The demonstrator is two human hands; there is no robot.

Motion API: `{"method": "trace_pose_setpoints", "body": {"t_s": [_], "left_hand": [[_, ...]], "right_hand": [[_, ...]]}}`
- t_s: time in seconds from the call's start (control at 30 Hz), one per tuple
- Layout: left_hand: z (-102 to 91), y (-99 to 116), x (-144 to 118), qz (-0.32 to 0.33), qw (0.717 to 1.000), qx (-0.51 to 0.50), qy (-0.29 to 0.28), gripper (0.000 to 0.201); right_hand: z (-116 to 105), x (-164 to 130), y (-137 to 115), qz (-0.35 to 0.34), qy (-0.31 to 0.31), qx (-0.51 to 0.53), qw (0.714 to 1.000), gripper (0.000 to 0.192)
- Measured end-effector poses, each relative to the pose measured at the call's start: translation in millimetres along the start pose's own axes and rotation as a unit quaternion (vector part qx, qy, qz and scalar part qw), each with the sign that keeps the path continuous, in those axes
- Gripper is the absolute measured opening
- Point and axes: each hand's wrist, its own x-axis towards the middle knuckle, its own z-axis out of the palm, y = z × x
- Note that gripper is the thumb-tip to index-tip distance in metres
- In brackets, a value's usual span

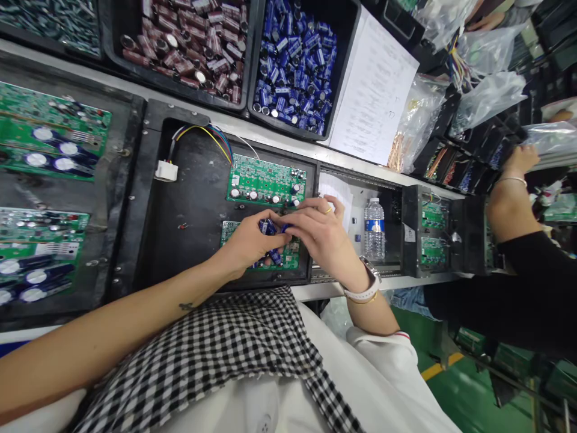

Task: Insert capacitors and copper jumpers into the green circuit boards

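Note:
My left hand [247,242] is closed around several blue capacitors [274,255], which show between the thumb and fingers. It hovers over the lower green circuit board [292,260], hiding much of it. At its fingertips, my right hand [318,228] pinches a blue capacitor; the fingers partly cover it. Just beyond the hands lies the upper green circuit board [269,175], with a row of round white-topped capacitors along its near edge. Coloured wires run from this board to a white connector [166,171]. Both boards sit in a black tray [189,204].
Behind the tray stand a bin of brown capacitors [198,45] and a bin of blue capacitors [293,66]. Printed sheets [374,90] lie beside them. A water bottle [374,231] is on the right. Another tray with populated boards [49,138] is left. A co-worker's arm [516,198] reaches in at right.

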Motion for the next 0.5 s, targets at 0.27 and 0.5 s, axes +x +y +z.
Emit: {"method": "trace_pose_setpoints", "body": {"t_s": [0.27,0.5], "left_hand": [[-2.7,11.0,-3.1,-0.104,0.982,-0.153,-0.034,0.030],[-5.1,10.6,-7.7,-0.120,0.969,-0.199,-0.080,0.027]], "right_hand": [[35.3,23.9,43.2,0.125,0.091,-0.096,0.983,0.019],[33.1,25.1,45.1,0.122,0.063,-0.105,0.985,0.018]]}}
